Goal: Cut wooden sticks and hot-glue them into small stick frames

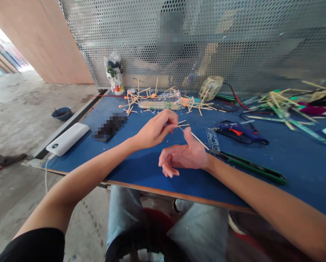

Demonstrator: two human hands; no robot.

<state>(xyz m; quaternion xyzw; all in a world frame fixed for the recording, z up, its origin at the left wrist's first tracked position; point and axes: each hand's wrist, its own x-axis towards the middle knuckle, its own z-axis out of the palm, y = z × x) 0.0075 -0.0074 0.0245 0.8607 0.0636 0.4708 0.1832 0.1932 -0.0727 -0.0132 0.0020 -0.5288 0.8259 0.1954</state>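
You have bare bench (299, 153) rightward between the glue gun (243, 133) and cutter (255, 168); stick frames (153, 95) block the far side, the power bank (68, 139) the left

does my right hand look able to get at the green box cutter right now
Probably yes: the green box cutter lies just beyond the right forearm, its handle uncovered, though the right hand would likely need to draw back and turn over.
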